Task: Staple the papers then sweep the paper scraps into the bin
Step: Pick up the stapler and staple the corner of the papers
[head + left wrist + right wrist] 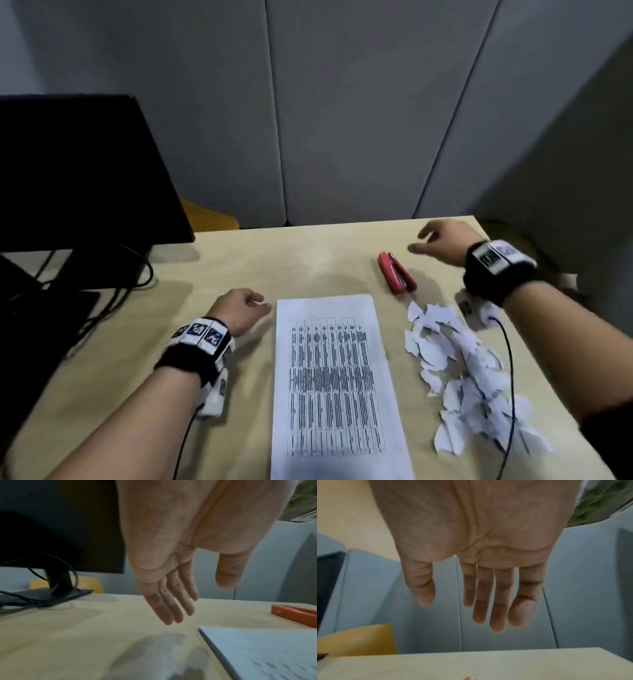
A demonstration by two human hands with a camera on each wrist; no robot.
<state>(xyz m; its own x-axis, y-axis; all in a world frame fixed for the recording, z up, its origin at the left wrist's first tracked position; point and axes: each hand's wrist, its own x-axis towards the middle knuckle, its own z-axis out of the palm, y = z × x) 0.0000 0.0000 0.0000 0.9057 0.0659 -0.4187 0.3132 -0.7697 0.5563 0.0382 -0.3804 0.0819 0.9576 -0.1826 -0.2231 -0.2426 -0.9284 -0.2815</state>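
Observation:
A stack of printed papers (334, 383) lies flat in the middle of the wooden desk (308, 260); its near corner (257, 649) shows in the left wrist view. A red stapler (397, 277) lies beyond the papers' far right corner, its end (295, 614) also showing in the left wrist view. A heap of white paper scraps (469, 373) sits right of the papers. My left hand (239, 310) hovers just left of the papers' top corner, fingers (171, 601) straight, holding nothing. My right hand (442, 241) hangs above the desk right of the stapler, fingers (498, 601) straight and empty.
A black monitor (78, 171) on a stand (56, 588) with trailing cables occupies the desk's left side. A yellow chair back (209, 217) stands behind the desk. Grey partition panels (342, 120) close off the back. No bin is in view.

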